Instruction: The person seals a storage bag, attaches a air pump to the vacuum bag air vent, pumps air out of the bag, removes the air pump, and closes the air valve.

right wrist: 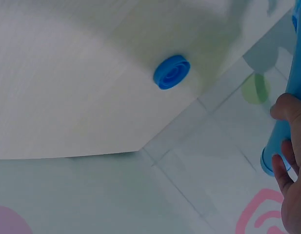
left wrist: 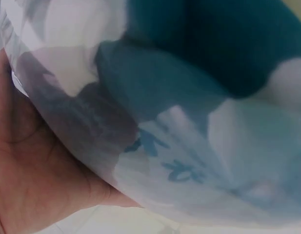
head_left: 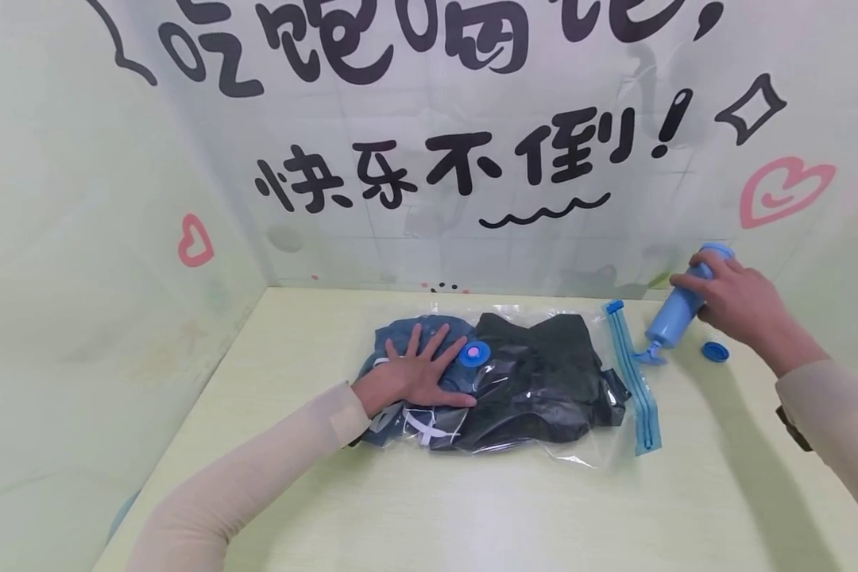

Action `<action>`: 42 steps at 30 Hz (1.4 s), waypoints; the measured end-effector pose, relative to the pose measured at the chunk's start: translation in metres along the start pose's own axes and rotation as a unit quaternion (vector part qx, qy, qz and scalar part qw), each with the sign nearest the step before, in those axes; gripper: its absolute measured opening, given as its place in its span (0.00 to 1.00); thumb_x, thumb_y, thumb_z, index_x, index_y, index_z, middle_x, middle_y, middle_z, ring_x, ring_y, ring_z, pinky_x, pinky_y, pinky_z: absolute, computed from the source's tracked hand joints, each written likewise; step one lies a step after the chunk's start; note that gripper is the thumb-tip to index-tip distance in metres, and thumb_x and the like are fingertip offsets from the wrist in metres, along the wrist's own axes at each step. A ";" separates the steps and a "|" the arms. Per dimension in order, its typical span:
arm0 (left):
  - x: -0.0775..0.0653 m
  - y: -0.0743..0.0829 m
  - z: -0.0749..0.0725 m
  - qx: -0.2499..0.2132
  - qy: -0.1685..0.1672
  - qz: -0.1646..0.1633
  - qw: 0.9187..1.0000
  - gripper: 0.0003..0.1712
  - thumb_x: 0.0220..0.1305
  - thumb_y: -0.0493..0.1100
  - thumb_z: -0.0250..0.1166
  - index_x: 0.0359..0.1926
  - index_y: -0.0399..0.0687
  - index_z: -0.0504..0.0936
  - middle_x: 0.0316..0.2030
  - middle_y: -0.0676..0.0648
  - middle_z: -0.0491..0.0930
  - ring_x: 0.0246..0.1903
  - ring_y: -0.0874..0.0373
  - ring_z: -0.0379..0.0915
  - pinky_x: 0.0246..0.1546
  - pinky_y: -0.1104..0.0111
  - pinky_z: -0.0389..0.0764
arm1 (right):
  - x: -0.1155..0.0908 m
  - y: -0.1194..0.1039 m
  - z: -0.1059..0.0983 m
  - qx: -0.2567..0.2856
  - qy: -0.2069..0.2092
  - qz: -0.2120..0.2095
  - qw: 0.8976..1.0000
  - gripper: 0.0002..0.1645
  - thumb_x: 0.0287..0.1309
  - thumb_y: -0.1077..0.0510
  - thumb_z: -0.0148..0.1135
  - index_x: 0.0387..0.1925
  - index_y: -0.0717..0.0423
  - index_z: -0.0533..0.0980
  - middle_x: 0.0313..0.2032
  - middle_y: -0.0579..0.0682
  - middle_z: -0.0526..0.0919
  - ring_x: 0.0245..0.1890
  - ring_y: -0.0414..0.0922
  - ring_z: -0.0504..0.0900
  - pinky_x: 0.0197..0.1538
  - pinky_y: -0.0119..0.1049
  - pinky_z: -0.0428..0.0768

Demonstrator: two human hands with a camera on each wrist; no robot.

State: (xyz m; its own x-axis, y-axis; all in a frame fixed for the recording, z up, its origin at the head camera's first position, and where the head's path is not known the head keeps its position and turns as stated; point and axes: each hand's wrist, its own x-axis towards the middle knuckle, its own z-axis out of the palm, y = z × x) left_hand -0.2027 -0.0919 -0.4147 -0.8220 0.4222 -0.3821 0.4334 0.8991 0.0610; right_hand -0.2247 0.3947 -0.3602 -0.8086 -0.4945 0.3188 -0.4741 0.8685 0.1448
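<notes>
A clear vacuum storage bag [head_left: 586, 457] with folded dark clothes [head_left: 536, 373] and blue clothes [head_left: 393, 330] inside lies flat on the table. My left hand [head_left: 418, 377] rests on its left half with the fingers spread, beside the blue valve [head_left: 475, 353] with its pink centre. The blue zip strip [head_left: 632, 381] runs along the bag's right end. My right hand [head_left: 736, 298] grips a light blue hand pump [head_left: 675, 314], tilted, its handle end pointing down near the strip. In the right wrist view, fingers wrap the pump [right wrist: 299, 73].
A round blue cap [head_left: 716, 351] lies on the table [head_left: 472, 516] right of the pump, seen also in the right wrist view. Behind the table's back edge stands a wall covering [head_left: 400, 254] with black lettering and pink hearts.
</notes>
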 end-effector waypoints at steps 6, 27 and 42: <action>0.000 -0.002 -0.002 -0.002 -0.003 0.002 1.000 0.64 0.54 0.88 0.49 0.81 0.71 0.32 0.80 0.50 0.24 0.75 0.35 0.19 0.62 0.26 0.41 | 0.028 -0.016 -0.015 0.162 0.040 0.142 0.976 0.33 0.51 0.66 0.76 0.58 0.67 0.72 0.51 0.74 0.71 0.38 0.71 0.77 0.37 0.64 0.79; -0.006 -0.015 -0.012 -0.026 0.024 0.038 0.999 0.62 0.57 0.86 0.49 0.82 0.66 0.37 0.81 0.50 0.32 0.77 0.39 0.22 0.66 0.31 0.39 | 0.140 -0.204 0.003 0.533 -0.124 0.011 0.837 0.29 0.64 0.58 0.70 0.60 0.69 0.71 0.50 0.62 0.83 0.40 0.52 0.85 0.42 0.48 0.84; 0.006 -0.007 -0.026 -0.251 0.202 0.123 0.939 0.42 0.60 0.66 0.72 0.65 0.44 0.73 0.57 0.46 0.78 0.56 0.52 0.75 0.55 0.60 0.75 | 0.141 -0.223 0.014 0.463 -0.079 -0.006 0.883 0.31 0.60 0.52 0.75 0.56 0.66 0.73 0.45 0.58 0.84 0.38 0.50 0.83 0.40 0.43 0.82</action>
State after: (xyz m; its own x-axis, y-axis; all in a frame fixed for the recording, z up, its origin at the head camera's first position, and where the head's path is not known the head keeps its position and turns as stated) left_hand -0.2204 -0.0929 -0.3931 -0.8365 0.5428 0.0753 0.4836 0.6666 0.5673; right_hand -0.2384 0.1308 -0.3610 -0.8054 -0.5659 0.1767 -0.5051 0.4990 -0.7042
